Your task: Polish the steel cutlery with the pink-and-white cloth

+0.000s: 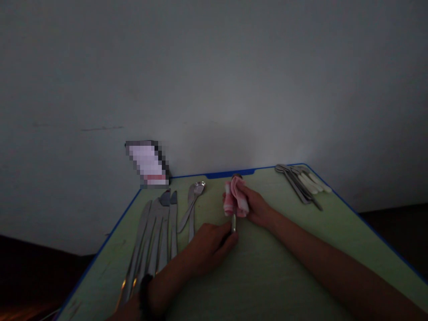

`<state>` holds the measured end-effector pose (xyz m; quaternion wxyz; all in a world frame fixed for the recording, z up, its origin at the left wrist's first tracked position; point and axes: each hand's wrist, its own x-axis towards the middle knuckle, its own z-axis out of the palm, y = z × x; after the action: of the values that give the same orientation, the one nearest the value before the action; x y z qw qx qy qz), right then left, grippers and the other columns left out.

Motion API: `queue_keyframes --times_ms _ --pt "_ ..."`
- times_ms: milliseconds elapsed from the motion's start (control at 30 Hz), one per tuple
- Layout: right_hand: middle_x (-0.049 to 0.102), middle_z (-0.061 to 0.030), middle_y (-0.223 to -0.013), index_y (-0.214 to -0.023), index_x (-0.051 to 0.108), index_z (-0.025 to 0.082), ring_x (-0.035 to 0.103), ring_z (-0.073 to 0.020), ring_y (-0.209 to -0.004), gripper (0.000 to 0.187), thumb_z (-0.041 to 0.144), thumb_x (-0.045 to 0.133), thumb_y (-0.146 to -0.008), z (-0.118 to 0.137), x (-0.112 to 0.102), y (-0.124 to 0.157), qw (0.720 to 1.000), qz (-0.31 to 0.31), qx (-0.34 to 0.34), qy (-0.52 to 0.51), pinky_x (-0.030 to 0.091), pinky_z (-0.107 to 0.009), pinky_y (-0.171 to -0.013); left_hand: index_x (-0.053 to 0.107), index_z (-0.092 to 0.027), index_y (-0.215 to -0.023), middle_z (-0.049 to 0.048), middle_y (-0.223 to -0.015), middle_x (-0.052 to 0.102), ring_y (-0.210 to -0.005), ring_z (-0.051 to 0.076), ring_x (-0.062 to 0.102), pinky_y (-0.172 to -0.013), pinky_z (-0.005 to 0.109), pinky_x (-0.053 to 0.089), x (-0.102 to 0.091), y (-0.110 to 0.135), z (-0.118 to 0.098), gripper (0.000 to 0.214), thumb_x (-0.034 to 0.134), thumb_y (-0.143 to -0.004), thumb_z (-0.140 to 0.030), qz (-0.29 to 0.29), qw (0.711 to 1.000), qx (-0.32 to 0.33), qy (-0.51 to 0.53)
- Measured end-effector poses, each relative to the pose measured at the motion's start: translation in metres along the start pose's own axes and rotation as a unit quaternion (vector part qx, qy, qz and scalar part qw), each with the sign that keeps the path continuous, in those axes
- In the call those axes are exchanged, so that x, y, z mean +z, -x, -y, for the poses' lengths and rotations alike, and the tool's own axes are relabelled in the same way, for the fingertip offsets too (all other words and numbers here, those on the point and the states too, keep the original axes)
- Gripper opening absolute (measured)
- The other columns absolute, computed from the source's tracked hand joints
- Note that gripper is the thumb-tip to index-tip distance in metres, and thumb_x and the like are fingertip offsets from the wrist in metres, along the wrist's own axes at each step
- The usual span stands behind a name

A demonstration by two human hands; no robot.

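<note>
My left hand (210,243) is closed around the handle end of a metal piece of cutlery (233,223) near the middle of the green table (267,267). My right hand (256,205) grips a pink and white cloth (236,196) that is wrapped round the upper part of the same utensil. Only a short stretch of handle shows between the two hands; the utensil's head is mostly hidden by the cloth.
Several knives (157,236) lie in a row at the left, with two spoons (194,200) beside them. Another bunch of cutlery with white handles (306,183) lies at the far right corner. A blurred-out object (147,164) leans on the grey wall. Blue edging borders the table.
</note>
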<state>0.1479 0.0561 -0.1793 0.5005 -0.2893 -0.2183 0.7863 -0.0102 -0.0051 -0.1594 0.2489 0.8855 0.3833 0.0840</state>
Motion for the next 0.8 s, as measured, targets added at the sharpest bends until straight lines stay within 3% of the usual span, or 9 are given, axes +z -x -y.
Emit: queue_keyframes --times_ms 133,300,400,600,800 --pt "0.068 -0.0051 -0.078 -0.093 0.059 0.019 0.063 -0.0178 -0.071 0.038 0.05 0.038 -0.086 0.0 -0.006 -0.005 0.995 0.016 -0.044 -0.087 0.052 -0.034 -0.069 0.048 -0.018 -0.077 -0.0011 -0.068 0.055 -0.061 0.012 0.052 -0.059 0.022 0.035 0.0 0.0 0.0 0.03 0.027 -0.094 -0.03 -0.018 0.999 -0.001 0.033" --pt "0.068 0.0006 -0.08 -0.092 0.061 0.024 0.062 -0.0162 -0.068 0.03 0.046 0.042 -0.086 0.001 -0.011 -0.008 0.983 -0.004 -0.077 -0.165 0.05 -0.039 -0.074 0.041 -0.017 -0.062 -0.0055 -0.055 0.04 -0.05 0.008 0.042 -0.052 0.02 0.028 -0.001 0.001 0.004 0.028 0.036 -0.089 -0.027 0.003 0.999 0.033 0.037" --pt "0.068 -0.0006 -0.077 -0.092 0.063 0.022 0.062 -0.0166 -0.068 0.032 0.046 0.042 -0.086 0.003 -0.012 -0.006 0.982 0.013 -0.071 -0.173 0.049 -0.04 -0.075 0.04 -0.017 -0.059 -0.0064 -0.053 0.034 -0.048 0.007 0.038 -0.05 0.02 0.027 -0.001 0.003 0.009 0.029 0.038 -0.087 -0.025 0.009 0.996 0.049 0.077" --pt "0.068 -0.0063 -0.076 -0.094 0.063 0.017 0.063 -0.0212 -0.069 0.05 0.056 0.033 -0.084 0.008 -0.014 -0.001 0.987 0.053 -0.005 -0.154 0.05 -0.042 -0.072 0.053 -0.015 -0.068 -0.0048 -0.055 0.045 -0.054 0.009 0.046 -0.054 0.02 0.031 -0.005 0.002 0.009 0.032 0.033 -0.09 -0.026 -0.005 0.987 0.003 0.16" --pt "0.066 -0.0029 -0.071 -0.086 0.06 0.017 0.061 -0.0175 -0.063 0.036 0.048 0.041 -0.085 0.008 -0.011 -0.005 0.989 0.049 0.03 -0.133 0.05 -0.036 -0.071 0.055 -0.016 -0.073 -0.0042 -0.059 0.049 -0.056 0.01 0.046 -0.054 0.02 0.032 -0.002 -0.002 0.007 0.025 0.037 -0.088 -0.025 -0.014 0.987 -0.018 0.16"
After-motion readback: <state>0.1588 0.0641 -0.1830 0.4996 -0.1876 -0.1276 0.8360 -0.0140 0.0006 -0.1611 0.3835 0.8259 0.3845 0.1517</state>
